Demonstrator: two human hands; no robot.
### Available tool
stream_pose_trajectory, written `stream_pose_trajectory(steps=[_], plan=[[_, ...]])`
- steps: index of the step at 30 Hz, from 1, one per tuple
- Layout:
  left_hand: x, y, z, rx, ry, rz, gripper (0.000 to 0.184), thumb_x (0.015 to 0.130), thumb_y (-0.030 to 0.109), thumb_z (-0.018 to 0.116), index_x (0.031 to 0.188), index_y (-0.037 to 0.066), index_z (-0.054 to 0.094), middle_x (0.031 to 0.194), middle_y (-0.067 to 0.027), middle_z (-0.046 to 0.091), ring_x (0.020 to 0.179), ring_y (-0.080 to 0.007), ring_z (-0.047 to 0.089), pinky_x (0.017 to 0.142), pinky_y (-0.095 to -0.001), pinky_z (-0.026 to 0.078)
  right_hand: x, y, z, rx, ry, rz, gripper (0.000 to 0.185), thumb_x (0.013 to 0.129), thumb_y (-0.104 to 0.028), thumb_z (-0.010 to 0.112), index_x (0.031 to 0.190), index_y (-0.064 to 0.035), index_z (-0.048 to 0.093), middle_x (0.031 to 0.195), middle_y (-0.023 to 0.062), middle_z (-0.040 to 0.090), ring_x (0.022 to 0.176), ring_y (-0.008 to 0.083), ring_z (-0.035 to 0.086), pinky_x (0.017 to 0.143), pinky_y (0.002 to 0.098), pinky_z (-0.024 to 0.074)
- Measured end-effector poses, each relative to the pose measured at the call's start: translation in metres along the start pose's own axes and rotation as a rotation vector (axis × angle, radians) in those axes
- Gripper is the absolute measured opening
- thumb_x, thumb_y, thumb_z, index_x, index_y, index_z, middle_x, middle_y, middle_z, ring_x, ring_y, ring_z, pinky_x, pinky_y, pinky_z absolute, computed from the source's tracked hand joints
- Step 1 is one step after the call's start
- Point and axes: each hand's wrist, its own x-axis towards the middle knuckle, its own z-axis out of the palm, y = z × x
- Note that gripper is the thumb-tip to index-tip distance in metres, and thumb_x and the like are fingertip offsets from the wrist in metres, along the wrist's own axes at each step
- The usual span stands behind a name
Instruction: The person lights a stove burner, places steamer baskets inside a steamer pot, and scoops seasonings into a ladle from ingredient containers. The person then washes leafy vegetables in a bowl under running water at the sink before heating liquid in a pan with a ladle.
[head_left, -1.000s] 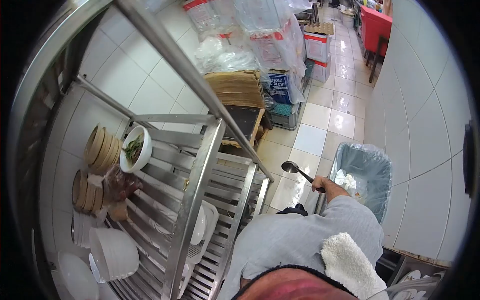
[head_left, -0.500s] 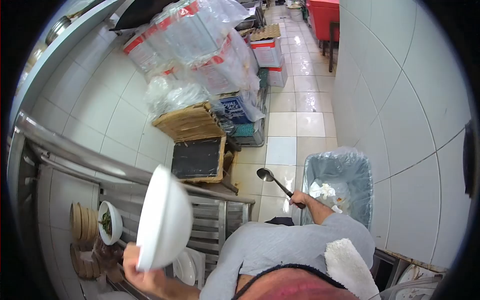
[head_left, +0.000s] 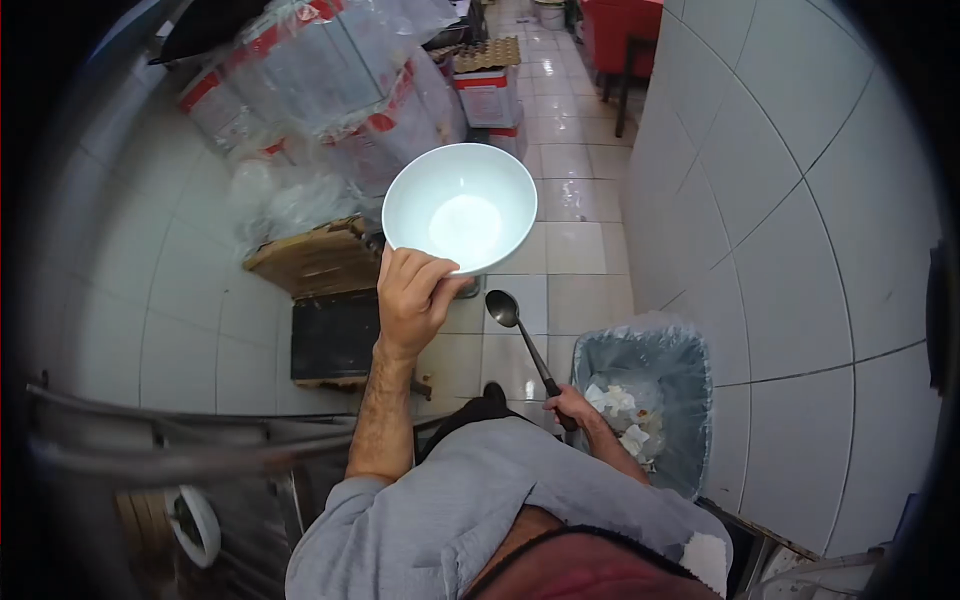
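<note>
White-tiled walls flank a narrow passage of glossy floor tiles, where a worker in a gray shirt holds a white bowl in the left hand and a metal ladle in the right hand. The left hand's grip pinches the bowl's near rim, fingers bent at its edge. The bowl is in midair above the floor, its shiny inside turned toward the wearer, with no food visible in it. The right hand's grip is closed around the ladle's dark handle; the ladle's round head points up the passage, just below the bowl in the view and apart from it.

Beside the right forearm, against the right wall, stands a bin lined with clear plastic, with crumpled white scraps inside. On the left, plastic-wrapped boxes are stacked near a low, black-topped stand with worn cardboard at its back. Farther along, an egg tray rests on a white and red box. At lower left, a second bowl, holding something dark, sits by a blurred metal rack.
</note>
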Motion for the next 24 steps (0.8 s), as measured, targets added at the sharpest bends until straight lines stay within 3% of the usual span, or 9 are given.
stream_pose_trajectory(steps=[5, 7, 10, 13, 15, 20, 24], plan=[[0.023, -0.083, 0.05, -0.18, 0.051, -0.116, 0.019, 0.064, 0.008, 0.073, 0.076, 0.004, 0.06, 0.071, -0.0056, 0.055, 0.07, -0.0227, 0.051, 0.066, -0.0344, 0.04, 0.035, -0.034, -0.02, 0.132, 0.075, 0.027, 0.018, 0.07, -0.002, 0.063, 0.08, 0.0002, 0.048, 0.058, 0.0057, 0.05, 0.043, 0.0153, 0.05, 0.039, 0.0296, 0.04], [0.036, -0.116, 0.065, -0.277, 0.001, -0.253, 0.018, 0.064, 0.003, 0.072, 0.076, 0.0, 0.059, 0.073, -0.0086, 0.055, 0.07, -0.0219, 0.052, 0.064, -0.0302, 0.041, 0.04, -0.053, -0.033, 0.149, 0.128, 0.017, 0.015, 0.07, -0.002, 0.062, 0.077, -0.0001, 0.049, 0.057, 0.0055, 0.05, 0.043, 0.0157, 0.05, 0.039, 0.0299, 0.0394], [0.045, -0.156, 0.097, -0.476, -0.08, -0.429, 0.02, 0.066, 0.009, 0.072, 0.077, -0.001, 0.058, 0.074, -0.0091, 0.055, 0.069, -0.0208, 0.052, 0.065, -0.03, 0.041, 0.042, -0.085, -0.049, 0.189, 0.232, 0.04, 0.012, 0.069, -0.001, 0.062, 0.069, -0.001, 0.05, 0.054, 0.0053, 0.049, 0.041, 0.0167, 0.049, 0.038, 0.0302, 0.0377], [0.056, -0.181, 0.144, -0.555, -0.158, -0.447, 0.021, 0.066, 0.01, 0.072, 0.078, -0.001, 0.059, 0.074, -0.0091, 0.055, 0.07, -0.0211, 0.053, 0.066, -0.0299, 0.042, 0.055, -0.114, -0.072, 0.275, 0.365, 0.074, 0.011, 0.069, 0.0, 0.061, 0.069, -0.0005, 0.05, 0.054, 0.0058, 0.05, 0.04, 0.0171, 0.049, 0.037, 0.0304, 0.0382], [0.069, -0.195, 0.175, -0.62, -0.331, -0.424, 0.022, 0.068, 0.014, 0.073, 0.078, -0.001, 0.059, 0.074, -0.0108, 0.056, 0.073, -0.0243, 0.054, 0.067, -0.0325, 0.043, 0.074, -0.118, -0.089, 0.343, 0.431, 0.058, 0.011, 0.069, 0.0, 0.061, 0.07, -0.0003, 0.05, 0.054, 0.0059, 0.05, 0.04, 0.0173, 0.049, 0.037, 0.0305, 0.0385], [0.11, -0.245, 0.255, -0.718, -0.441, -0.33, 0.024, 0.069, 0.017, 0.073, 0.078, -0.001, 0.06, 0.074, -0.011, 0.057, 0.074, -0.0243, 0.054, 0.067, -0.0333, 0.043, 0.131, -0.147, -0.136, 0.47, 0.54, 0.032, 0.014, 0.067, -0.002, 0.062, 0.074, -0.001, 0.05, 0.055, 0.0055, 0.05, 0.04, 0.0181, 0.05, 0.037, 0.0308, 0.0404], [0.153, -0.299, 0.313, -0.702, -0.453, -0.347, 0.025, 0.069, 0.016, 0.073, 0.08, -0.002, 0.061, 0.076, -0.0114, 0.058, 0.075, -0.025, 0.054, 0.068, -0.0335, 0.043, 0.176, -0.219, -0.185, 0.409, 0.594, 0.114, 0.012, 0.068, 0.0, 0.062, 0.074, -0.0004, 0.051, 0.056, 0.0067, 0.052, 0.041, 0.0178, 0.051, 0.038, 0.032, 0.0419]])
